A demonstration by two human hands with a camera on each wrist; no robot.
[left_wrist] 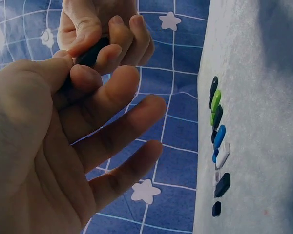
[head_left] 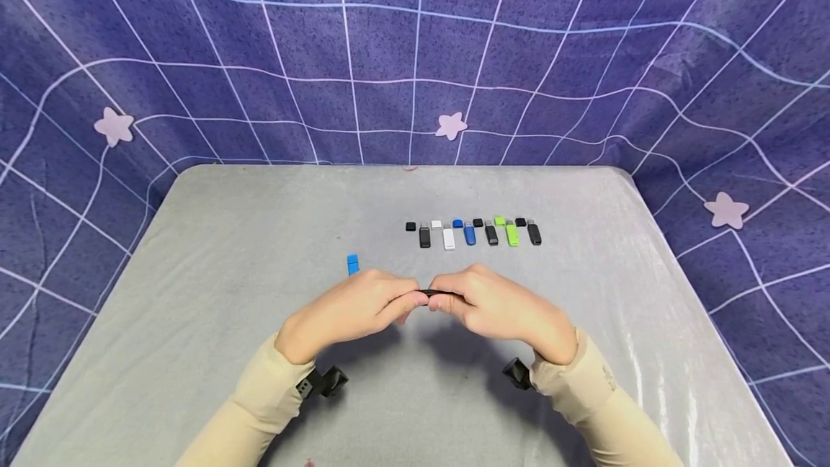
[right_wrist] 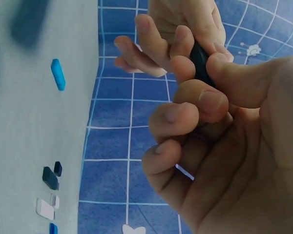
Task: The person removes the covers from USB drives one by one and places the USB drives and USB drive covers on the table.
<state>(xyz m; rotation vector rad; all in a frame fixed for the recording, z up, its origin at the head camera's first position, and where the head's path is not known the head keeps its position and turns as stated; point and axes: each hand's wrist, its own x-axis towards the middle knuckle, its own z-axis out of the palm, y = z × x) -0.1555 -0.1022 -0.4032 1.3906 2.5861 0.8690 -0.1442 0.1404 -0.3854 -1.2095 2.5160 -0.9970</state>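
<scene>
Between my two hands, raised over the table, is a small black USB stick (right_wrist: pixel 200 63). My left hand (head_left: pixel 369 301) pinches one end of it between thumb and index finger, its other fingers spread out in the left wrist view. The opposite end is pinched by the thumb and index finger of my right hand (head_left: pixel 496 301), with the remaining fingers curled. Fingertips cover much of the stick. Just beyond my left hand lies a blue USB stick (head_left: pixel 353 264), partly hidden by that hand in the head view.
Farther back, right of centre, several USB sticks lie in a row: black, white (head_left: pixel 449 238), blue (head_left: pixel 470 235), green (head_left: pixel 512 234). Each has a loose cap behind it, such as the white cap (head_left: pixel 436 224). A grey cloth covers the table (head_left: pixel 259 215); a purple curtain (head_left: pixel 382 34) hangs behind.
</scene>
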